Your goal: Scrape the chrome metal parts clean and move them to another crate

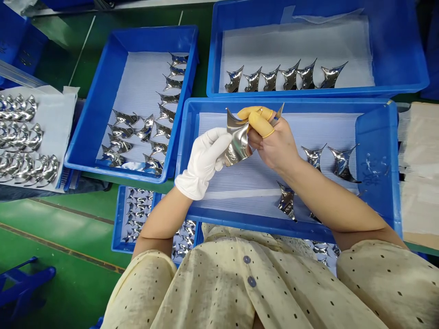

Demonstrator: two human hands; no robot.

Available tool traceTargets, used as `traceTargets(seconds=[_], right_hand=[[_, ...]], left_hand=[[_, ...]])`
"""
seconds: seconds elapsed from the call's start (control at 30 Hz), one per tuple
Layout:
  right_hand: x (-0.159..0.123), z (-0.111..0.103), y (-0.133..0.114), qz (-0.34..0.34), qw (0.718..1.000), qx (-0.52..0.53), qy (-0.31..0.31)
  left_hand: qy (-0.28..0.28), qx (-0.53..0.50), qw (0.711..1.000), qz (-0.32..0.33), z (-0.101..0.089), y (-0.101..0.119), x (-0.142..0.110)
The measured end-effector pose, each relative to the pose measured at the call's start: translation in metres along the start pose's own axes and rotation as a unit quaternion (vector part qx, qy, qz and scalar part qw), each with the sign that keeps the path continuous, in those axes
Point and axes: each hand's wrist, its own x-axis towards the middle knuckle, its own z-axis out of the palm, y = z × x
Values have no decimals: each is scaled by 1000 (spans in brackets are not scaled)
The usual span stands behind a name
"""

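Observation:
A shiny curved metal part (238, 140) with pointed tips is held up over the near blue bin (375, 137). My left hand (206, 157), in a white glove, grips the part's lower left side. My right hand (272, 137), bare with yellow finger cots on thumb and forefinger, pinches its upper right edge. Three similar parts lie in the bin: one (286, 200) below my right forearm and two (334, 160) to its right.
A far blue bin (394, 50) holds a row of several parts (290, 76). A left blue bin (103, 100) holds several parts (144, 128). More parts lie on a white tray (66, 103) at far left and in a bin (118, 224) under the table edge.

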Motion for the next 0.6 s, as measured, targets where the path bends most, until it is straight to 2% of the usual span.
traceTargets(seconds=[0.17, 0.23, 0.3, 0.4, 0.5, 0.6], right_hand=[[9, -3, -7, -14, 994, 90, 55], [12, -6, -10, -20, 992, 105, 61], [13, -7, -13, -14, 994, 85, 62], [13, -8, -18, 0, 994, 75, 73], [13, -9, -20, 6, 991, 98, 96], [18, -11, -19, 23, 990, 106, 92]], left_hand=[[-65, 182, 981, -6, 8, 6, 2], [-81, 216, 973, -17, 8, 7, 3], [-72, 193, 978, -27, 6, 7, 5], [-50, 86, 995, -20, -1, 7, 8], [-80, -33, 996, -13, -5, 8, 8], [-93, -99, 991, -16, 0, 10, 5]])
